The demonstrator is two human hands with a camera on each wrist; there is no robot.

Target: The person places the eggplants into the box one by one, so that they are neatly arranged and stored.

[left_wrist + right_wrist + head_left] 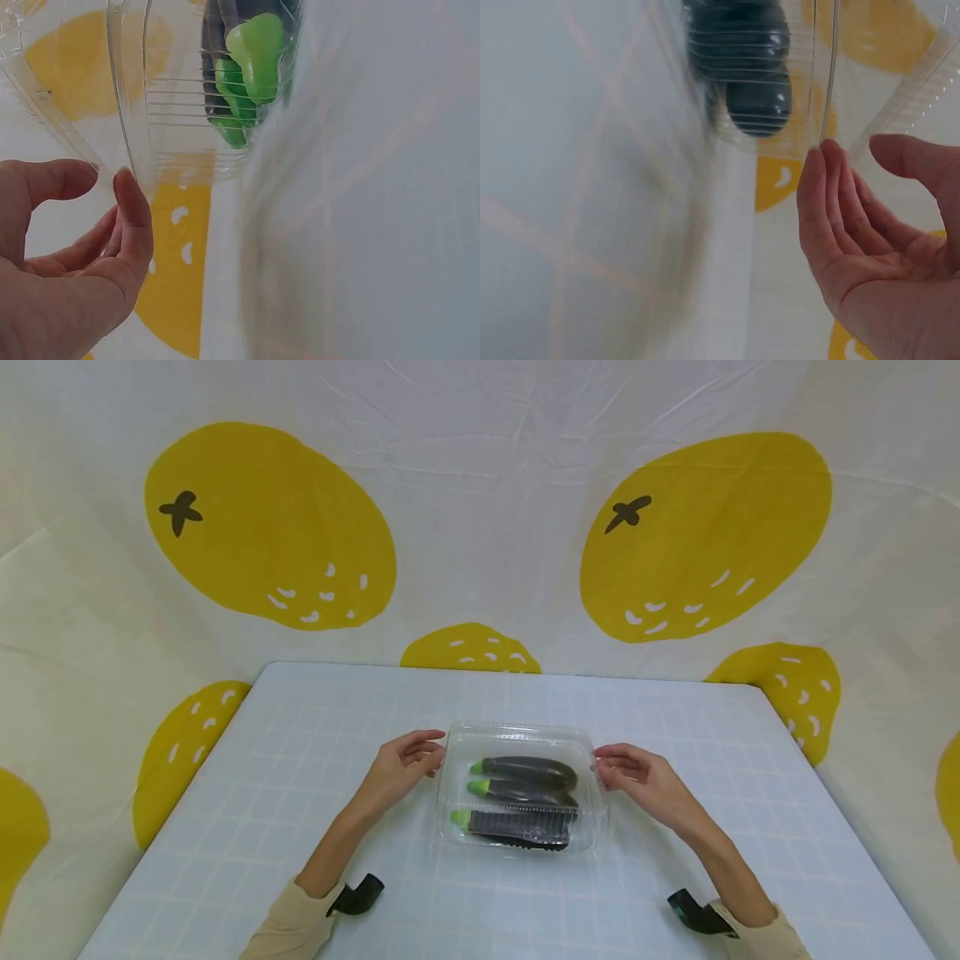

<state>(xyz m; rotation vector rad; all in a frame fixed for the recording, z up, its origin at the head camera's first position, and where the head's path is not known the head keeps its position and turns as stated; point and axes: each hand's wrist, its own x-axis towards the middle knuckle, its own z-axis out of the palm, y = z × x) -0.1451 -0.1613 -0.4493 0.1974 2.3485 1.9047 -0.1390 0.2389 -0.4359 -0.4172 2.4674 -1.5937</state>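
Observation:
A clear plastic clamshell box (517,739) sits on the table, with three dark eggplants (525,771) side by side inside. Their bright green stem ends (259,56) point toward the left side of the box. At the box's left edge, my left hand (401,770) pinches the plastic between thumb and fingertips. My right hand (637,777) does likewise at the right edge, its fingertips (814,161) against the rim. Both wrist views show a ridged clear panel (56,124) slanting away from the rim; whether the lid is fully closed I cannot tell.
The table (337,693) has a pale blue gridded cover. Behind it hangs a whitish cloth (487,527) printed with big yellow fruit. A black strap mount (358,896) is on the left wrist, and a similar one (697,914) on the right.

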